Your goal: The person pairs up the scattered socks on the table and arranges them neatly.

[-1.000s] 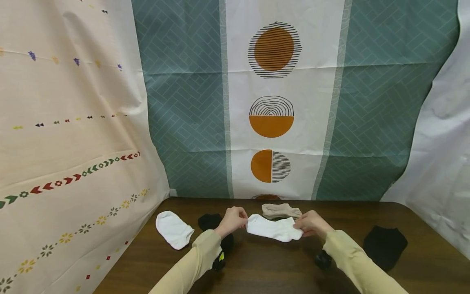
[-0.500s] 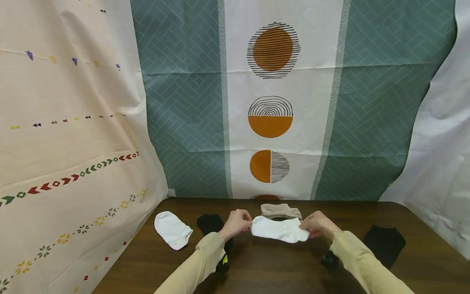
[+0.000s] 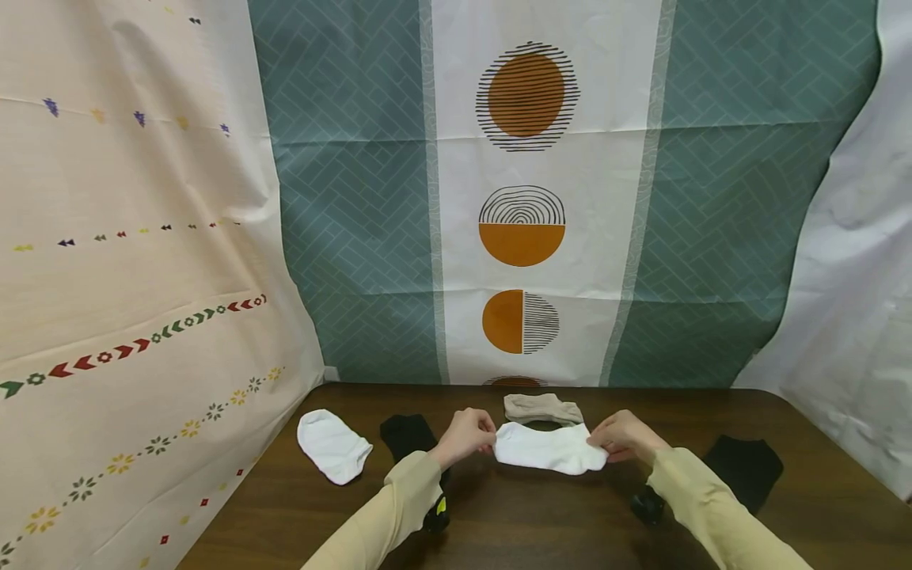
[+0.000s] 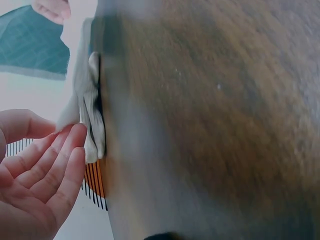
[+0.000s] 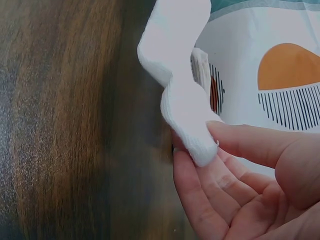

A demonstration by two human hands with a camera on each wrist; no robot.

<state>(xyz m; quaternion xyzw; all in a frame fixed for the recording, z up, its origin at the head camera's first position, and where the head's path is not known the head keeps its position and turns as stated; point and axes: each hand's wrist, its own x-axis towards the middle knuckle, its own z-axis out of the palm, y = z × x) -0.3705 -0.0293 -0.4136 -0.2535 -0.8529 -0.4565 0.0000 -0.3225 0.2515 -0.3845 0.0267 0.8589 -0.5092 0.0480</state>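
Note:
A white ankle sock (image 3: pixel 549 449) is stretched sideways between my two hands, above the table. Its left end is pinched between thumb and fingers of my left hand (image 3: pixel 466 437). My right hand (image 3: pixel 627 438) pinches the other end; in the right wrist view the thumb presses the sock's edge (image 5: pixel 187 110) against the fingers. Just behind the held sock lies a beige sock (image 3: pixel 543 408), partly covered by it in the head view. The left wrist view shows the beige sock (image 4: pixel 94 110) beyond my left fingertips.
Another white sock (image 3: pixel 333 446) lies at the left of the brown table (image 3: pixel 541 530). A black sock (image 3: pixel 408 434) is partly behind my left wrist. Black fabric, likely another sock (image 3: pixel 744 471), lies at the right. Patterned cloths (image 3: pixel 363 237) hang at the back and sides.
Both hands have shifted slightly to the right with the white sock held between them. The other socks stay where they were; the whole view drifts a little.

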